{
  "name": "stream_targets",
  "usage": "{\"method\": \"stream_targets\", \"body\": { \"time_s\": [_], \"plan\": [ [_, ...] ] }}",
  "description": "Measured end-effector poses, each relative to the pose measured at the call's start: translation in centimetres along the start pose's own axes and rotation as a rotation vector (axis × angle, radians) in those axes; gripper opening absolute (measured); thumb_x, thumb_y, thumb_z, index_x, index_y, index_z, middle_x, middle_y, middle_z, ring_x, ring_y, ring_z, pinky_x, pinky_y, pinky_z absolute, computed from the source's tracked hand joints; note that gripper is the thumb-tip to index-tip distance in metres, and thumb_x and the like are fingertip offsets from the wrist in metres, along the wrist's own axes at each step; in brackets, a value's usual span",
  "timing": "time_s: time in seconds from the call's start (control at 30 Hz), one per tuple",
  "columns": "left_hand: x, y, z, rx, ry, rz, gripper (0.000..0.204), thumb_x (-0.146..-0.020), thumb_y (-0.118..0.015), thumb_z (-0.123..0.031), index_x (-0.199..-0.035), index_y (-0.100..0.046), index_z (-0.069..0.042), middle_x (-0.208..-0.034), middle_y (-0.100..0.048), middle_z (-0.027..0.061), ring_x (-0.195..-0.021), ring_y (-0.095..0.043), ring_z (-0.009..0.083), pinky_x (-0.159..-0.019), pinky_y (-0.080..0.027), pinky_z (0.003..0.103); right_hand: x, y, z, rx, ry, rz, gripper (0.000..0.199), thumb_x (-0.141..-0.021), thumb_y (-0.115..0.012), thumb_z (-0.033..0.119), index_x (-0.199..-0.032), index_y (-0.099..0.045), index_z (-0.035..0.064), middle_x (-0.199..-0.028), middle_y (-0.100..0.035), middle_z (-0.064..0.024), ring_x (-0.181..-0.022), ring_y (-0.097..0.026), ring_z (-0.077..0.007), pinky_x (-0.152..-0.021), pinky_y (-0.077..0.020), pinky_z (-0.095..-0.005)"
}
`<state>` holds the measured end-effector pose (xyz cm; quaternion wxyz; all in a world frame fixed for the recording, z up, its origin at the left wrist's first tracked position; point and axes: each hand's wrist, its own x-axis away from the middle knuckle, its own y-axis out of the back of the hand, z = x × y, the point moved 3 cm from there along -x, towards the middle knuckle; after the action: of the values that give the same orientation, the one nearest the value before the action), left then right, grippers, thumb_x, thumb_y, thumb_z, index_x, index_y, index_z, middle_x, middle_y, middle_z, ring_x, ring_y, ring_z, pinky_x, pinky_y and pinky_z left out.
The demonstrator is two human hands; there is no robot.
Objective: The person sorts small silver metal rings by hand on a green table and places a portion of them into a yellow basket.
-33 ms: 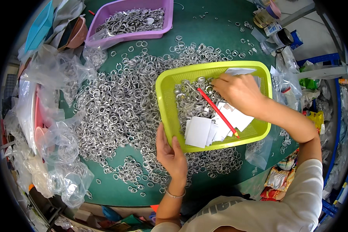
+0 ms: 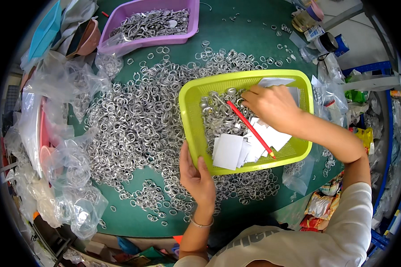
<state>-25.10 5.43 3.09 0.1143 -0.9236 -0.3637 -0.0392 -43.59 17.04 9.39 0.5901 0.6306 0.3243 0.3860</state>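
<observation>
A lime-green plastic basket (image 2: 189, 115) sits on the green table among a wide spread of loose metal rings (image 2: 133, 129). Inside it lie a heap of rings (image 2: 218, 118), several white paper cards (image 2: 229, 151) and a red pencil (image 2: 254, 131) lying on a slant. My left hand (image 2: 198, 178) grips the basket's near left rim, thumb inside. My right hand (image 2: 274, 107) reaches into the basket from the right, its fingers curled down onto the rings at the pencil's far end. The back of the hand hides whatever is under the fingers.
A purple tray (image 2: 191, 24) with more rings stands at the back. Crumpled clear plastic bags (image 2: 62, 169) pile along the left edge. Bags, packets and small containers (image 2: 338, 98) crowd the right side by a blue frame. The table's front edge runs just below my left wrist.
</observation>
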Motion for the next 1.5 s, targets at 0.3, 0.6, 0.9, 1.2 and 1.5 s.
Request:
{"method": "stream_targets", "body": {
  "time_s": [0.3, 0.6, 0.9, 1.2, 1.5],
  "plan": [
    [0.0, 0.1, 0.2, -0.024, -0.006, -0.018, 0.047, -0.088, -0.042, 0.009, -0.133, -0.031, 0.010, -0.135, -0.041, 0.0207, -0.120, -0.046, 0.0229, -0.099, -0.037, 0.031, -1.8, -1.4, 0.5, 0.031, 0.049, 0.007, 0.011, -0.064, -0.060, -0.001, -0.074, -0.057, 0.0003, -0.068, -0.062, -0.0147, -0.061, -0.063, -0.0298, -0.047, -0.0472, -0.0382],
    [0.0, 0.2, 0.4, -0.028, -0.024, -0.019, 0.047, -0.088, -0.044, 0.008, -0.133, -0.031, 0.010, -0.135, -0.041, 0.0212, -0.120, -0.046, 0.0230, -0.099, -0.039, 0.033, 1.7, 2.2, -0.7, -0.038, 0.314, -0.375, 0.014, -0.068, -0.060, 0.006, -0.082, -0.057, 0.0037, -0.066, -0.054, -0.0046, -0.056, -0.057, -0.0230, -0.045, -0.0449, -0.0323],
    [0.0, 0.0, 0.5, -0.042, -0.017, -0.026, 0.047, -0.087, -0.041, 0.011, -0.133, -0.031, 0.009, -0.135, -0.040, 0.0210, -0.121, -0.045, 0.0238, -0.100, -0.036, 0.032, 1.7, 2.0, 2.0, -0.207, 0.329, -0.071, 0.032, -0.078, -0.059, 0.016, -0.109, -0.059, 0.0063, -0.113, -0.054, -0.0100, -0.110, -0.049, -0.0256, -0.086, -0.0439, -0.0387],
    [0.0, 0.0, 0.3, -0.052, -0.028, -0.017, 0.046, -0.088, -0.042, 0.008, -0.133, -0.031, 0.010, -0.136, -0.039, 0.0215, -0.120, -0.046, 0.0236, -0.099, -0.039, 0.033, 4.3, 1.0, 0.1, 0.132, 0.189, 0.129, 0.041, -0.080, -0.057, 0.014, -0.121, -0.054, 0.0102, -0.136, -0.041, -0.0070, -0.125, -0.039, -0.0244, -0.100, -0.0308, -0.0431],
    [0.0, 0.1, 0.5, -0.040, -0.013, -0.015, 0.047, -0.087, -0.041, 0.011, -0.133, -0.031, 0.009, -0.136, -0.039, 0.0212, -0.121, -0.045, 0.0238, -0.100, -0.036, 0.032, 4.4, 1.9, -2.1, 0.033, 0.081, -0.016, 0.047, -0.068, -0.057, 0.000, -0.115, -0.054, 0.0009, -0.108, -0.055, -0.0128, -0.100, -0.053, -0.0253, -0.085, -0.0403, -0.0334]
  ]
}}
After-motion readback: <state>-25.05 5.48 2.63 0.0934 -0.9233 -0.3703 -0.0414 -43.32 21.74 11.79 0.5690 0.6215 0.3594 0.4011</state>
